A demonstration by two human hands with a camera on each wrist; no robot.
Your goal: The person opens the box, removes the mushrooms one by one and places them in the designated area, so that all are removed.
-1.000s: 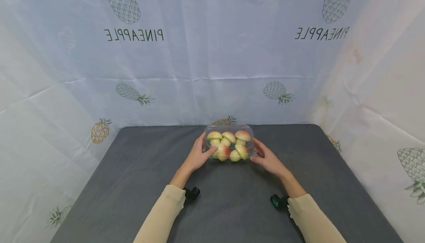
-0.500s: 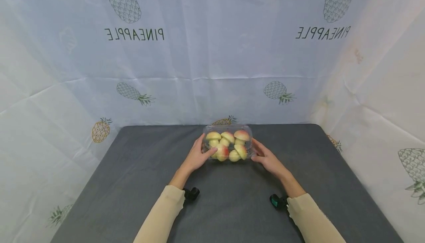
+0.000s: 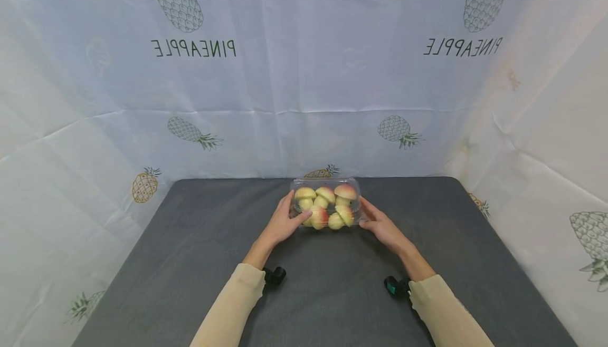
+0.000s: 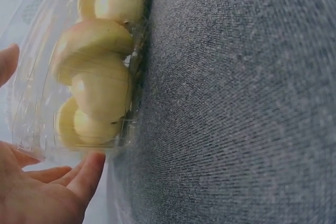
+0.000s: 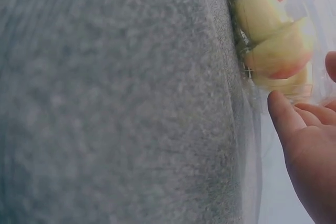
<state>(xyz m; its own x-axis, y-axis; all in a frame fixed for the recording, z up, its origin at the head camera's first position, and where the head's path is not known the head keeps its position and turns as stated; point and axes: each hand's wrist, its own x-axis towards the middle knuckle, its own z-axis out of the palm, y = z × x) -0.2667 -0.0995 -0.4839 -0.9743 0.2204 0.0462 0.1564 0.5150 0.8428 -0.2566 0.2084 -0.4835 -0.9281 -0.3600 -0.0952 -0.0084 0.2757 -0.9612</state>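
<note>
A clear plastic clamshell box [image 3: 325, 182] sits near the far edge of the dark table, its lid down. Inside lie several yellow mushroom-shaped pieces [image 3: 345, 191] with reddish patches on their caps. My left hand [image 3: 280, 222] holds the box's left end, the thumb laid over the lid's near side. In the left wrist view the other fingertips meet the end wall. The right hand [image 3: 386, 229] grips the opposite end, with its fingers [image 5: 286, 116] against the plastic in the right wrist view. Some far fingertips are hidden behind the box.
The grey-black cloth-covered table [image 3: 328, 299] spreads around the box. A pale curtain [image 3: 328, 83] with pineapple prints hangs right behind the table and along both sides. Small black devices are strapped at the left wrist [image 3: 274, 277] and right wrist [image 3: 396, 287].
The box and both hands have shifted very slightly to the left. Each hand stays at its end of the box.
</note>
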